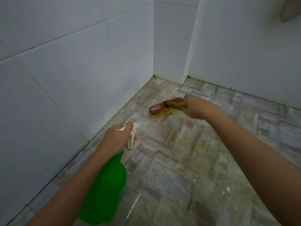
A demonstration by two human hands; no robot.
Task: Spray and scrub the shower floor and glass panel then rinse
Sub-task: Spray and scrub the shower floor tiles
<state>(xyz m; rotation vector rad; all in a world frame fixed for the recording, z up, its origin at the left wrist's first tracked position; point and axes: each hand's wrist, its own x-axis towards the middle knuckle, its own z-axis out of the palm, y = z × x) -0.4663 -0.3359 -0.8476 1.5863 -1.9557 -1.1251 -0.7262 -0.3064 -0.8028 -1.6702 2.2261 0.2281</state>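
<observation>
Green spray bottle held by left fingers near wall; right fingers grip brush beside drain.

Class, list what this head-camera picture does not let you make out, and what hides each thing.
1. Floor drain: head view, mostly behind the right hand and brush.
2. Brush's label: too small, blurred.
3. Pale object top right: blurred, cut by the frame edge.
4. Glass panel: nowhere in view.

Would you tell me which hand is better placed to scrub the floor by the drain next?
Right. The right hand holds the scrub brush, bristles on the floor tiles beside the drain; the left hand holds the green spray bottle.
</observation>
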